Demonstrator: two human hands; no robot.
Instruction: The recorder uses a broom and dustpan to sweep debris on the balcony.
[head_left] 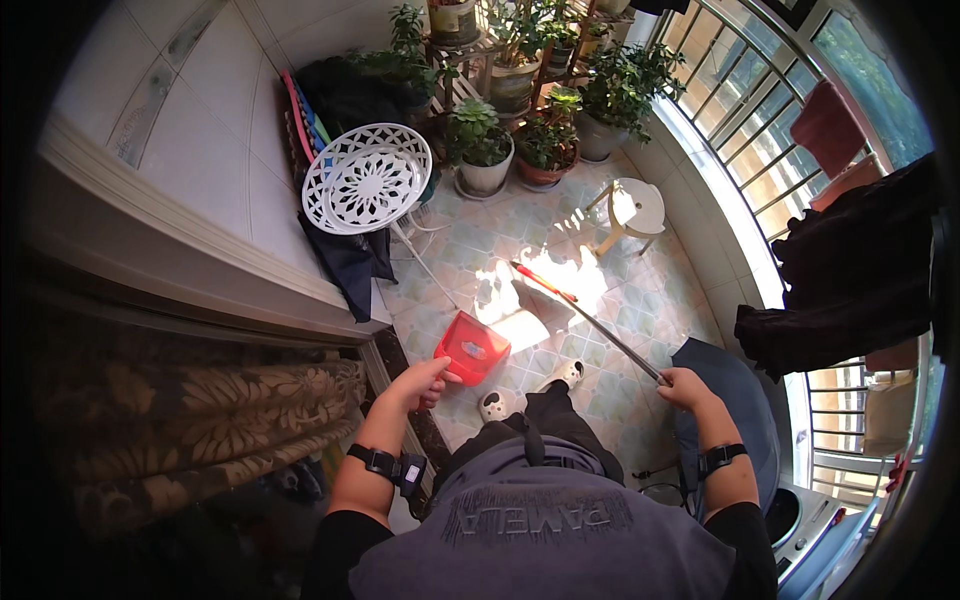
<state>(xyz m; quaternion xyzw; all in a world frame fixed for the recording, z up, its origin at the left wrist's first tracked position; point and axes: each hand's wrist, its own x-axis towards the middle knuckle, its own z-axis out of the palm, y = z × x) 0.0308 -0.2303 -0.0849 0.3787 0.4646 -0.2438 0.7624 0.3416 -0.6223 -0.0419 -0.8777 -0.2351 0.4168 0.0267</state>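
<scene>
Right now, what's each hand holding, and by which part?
Left hand: red dustpan, by its near-left side, exact grip partly hidden. Right hand: long red-ended pole, by its near end.

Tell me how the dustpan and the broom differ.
The dustpan is broad and scoop-shaped; the broom is long and thin. The left hand holds the dustpan, the right hand the broom. Both show red.

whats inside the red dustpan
A small pale patch shows inside the red dustpan; label or litter, I cannot tell. The left hand covers part of its near edge, so that bit is hidden.
</scene>
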